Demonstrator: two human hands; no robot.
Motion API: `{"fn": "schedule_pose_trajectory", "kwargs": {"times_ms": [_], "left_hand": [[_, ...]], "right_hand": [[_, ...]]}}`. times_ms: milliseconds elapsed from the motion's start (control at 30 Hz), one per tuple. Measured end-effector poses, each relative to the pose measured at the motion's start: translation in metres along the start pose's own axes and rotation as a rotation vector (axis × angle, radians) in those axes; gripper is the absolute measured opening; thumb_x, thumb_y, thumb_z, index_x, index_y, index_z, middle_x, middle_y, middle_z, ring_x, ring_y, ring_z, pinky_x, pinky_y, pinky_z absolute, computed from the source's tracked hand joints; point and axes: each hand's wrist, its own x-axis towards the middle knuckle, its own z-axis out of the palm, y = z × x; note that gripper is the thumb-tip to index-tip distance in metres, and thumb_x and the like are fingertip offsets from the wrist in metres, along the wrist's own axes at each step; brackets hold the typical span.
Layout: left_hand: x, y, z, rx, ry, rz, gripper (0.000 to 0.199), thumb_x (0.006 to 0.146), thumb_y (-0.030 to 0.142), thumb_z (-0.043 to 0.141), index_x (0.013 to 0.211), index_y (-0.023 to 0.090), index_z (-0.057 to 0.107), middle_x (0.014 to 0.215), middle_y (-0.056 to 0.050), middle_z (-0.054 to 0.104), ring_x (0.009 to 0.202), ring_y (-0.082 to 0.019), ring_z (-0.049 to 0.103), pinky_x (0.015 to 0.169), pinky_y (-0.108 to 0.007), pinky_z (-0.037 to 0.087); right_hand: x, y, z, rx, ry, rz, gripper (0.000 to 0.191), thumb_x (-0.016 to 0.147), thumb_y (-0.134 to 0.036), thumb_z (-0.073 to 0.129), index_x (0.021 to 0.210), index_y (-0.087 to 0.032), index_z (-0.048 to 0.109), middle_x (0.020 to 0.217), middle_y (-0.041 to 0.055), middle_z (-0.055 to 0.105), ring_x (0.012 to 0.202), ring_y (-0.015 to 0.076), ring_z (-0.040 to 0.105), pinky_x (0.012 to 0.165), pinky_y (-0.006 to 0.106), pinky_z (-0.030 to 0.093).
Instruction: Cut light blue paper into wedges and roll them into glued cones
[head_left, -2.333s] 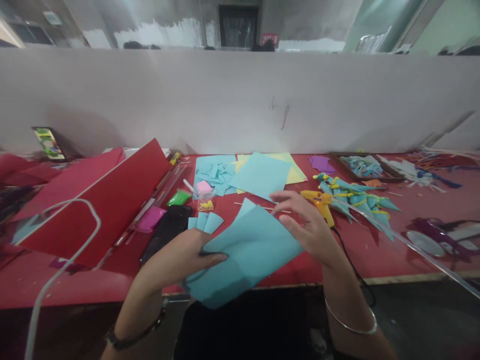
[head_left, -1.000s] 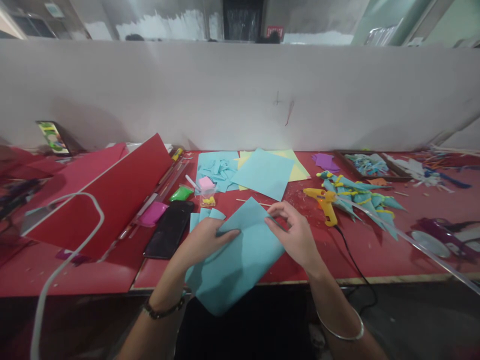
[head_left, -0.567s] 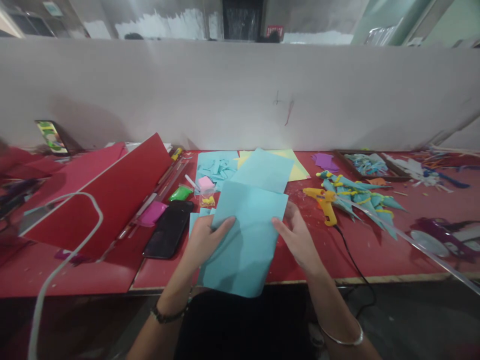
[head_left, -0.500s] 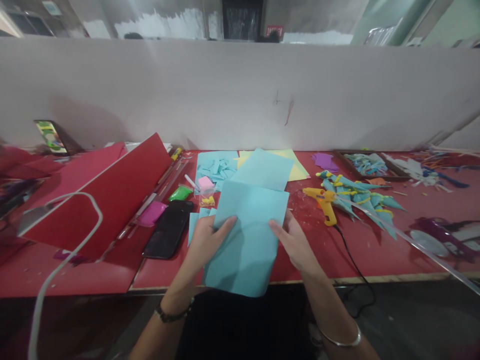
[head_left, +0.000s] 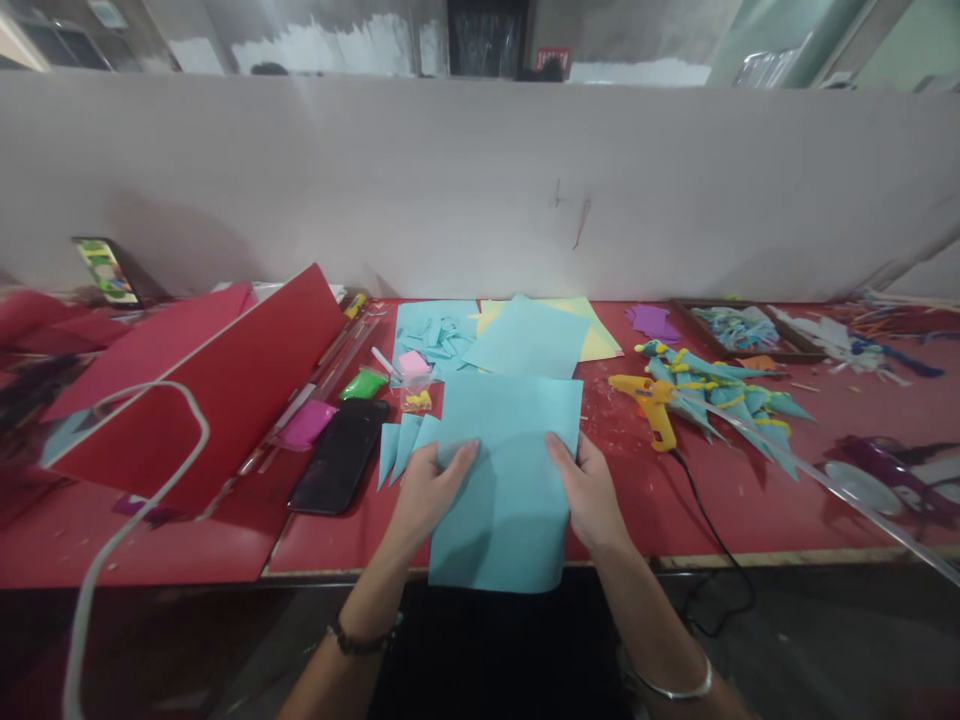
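Observation:
A light blue sheet of paper (head_left: 506, 500) is held upright-edged over the front of the red table, between both hands. My left hand (head_left: 435, 495) grips its left side, thumb on top and fingers underneath. On the right side my right hand (head_left: 589, 490) pinches it the same way. Whether it is one sheet or several stacked cannot be made out. Just behind lies another blue sheet (head_left: 529, 335), partly over a yellow sheet (head_left: 600, 335). Beside my left hand are several folded blue paper pieces (head_left: 405, 442).
A black phone (head_left: 339, 458) and a red folder-like board (head_left: 217, 400) lie to the left. Right of the paper sit a yellow glue gun (head_left: 651, 405) with a cord, blue paper cones (head_left: 727, 395) and a tray (head_left: 750, 330). A white partition (head_left: 465, 190) stands behind.
The held blue paper has turned slightly straighter and shifted a little right with both hands. More of the folded blue pieces beside my left hand now shows.

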Motion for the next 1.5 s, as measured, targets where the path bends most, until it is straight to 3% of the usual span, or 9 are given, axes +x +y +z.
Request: {"fn": "schedule_pose_trajectory", "kwargs": {"times_ms": [233,533,1133,1500], "left_hand": [[-0.003,0.005,0.0,-0.111,-0.069,-0.003,0.034,0.069,0.048,0.051,0.056,0.016,0.051,0.053,0.001,0.052,0.049,-0.011,0.045,0.044,-0.021,0.034],[-0.005,0.007,0.0,-0.097,-0.079,0.018,0.03,0.072,0.043,0.05,0.063,0.015,0.058,0.063,-0.002,0.06,0.057,-0.013,0.052,0.047,-0.021,0.037],[-0.007,0.007,-0.001,-0.168,-0.06,0.054,0.032,0.071,0.043,0.052,0.053,0.016,0.052,0.056,0.0,0.057,0.055,-0.012,0.051,0.048,-0.02,0.039],[-0.007,0.007,-0.001,-0.175,-0.071,0.051,0.034,0.072,0.044,0.052,0.051,0.017,0.05,0.05,0.0,0.054,0.061,-0.014,0.055,0.051,-0.02,0.04]], "right_hand": [[-0.002,-0.003,0.002,0.041,0.017,0.026,0.038,0.071,-0.047,0.061,0.093,-0.016,0.06,0.086,0.0056,0.067,0.078,0.0218,0.06,0.068,0.033,0.049],[-0.004,-0.005,0.001,0.0,0.036,-0.001,0.038,0.071,-0.047,0.06,0.093,-0.016,0.061,0.085,0.0059,0.067,0.078,0.0215,0.06,0.067,0.032,0.048],[-0.008,-0.01,-0.001,-0.111,0.061,0.003,0.04,0.069,-0.051,0.059,0.083,-0.013,0.063,0.069,0.0037,0.065,0.065,0.0177,0.057,0.061,0.029,0.046],[-0.008,-0.009,-0.003,-0.069,0.06,-0.002,0.039,0.072,-0.05,0.058,0.086,-0.013,0.063,0.072,0.0038,0.066,0.067,0.0171,0.057,0.058,0.025,0.044]]}}
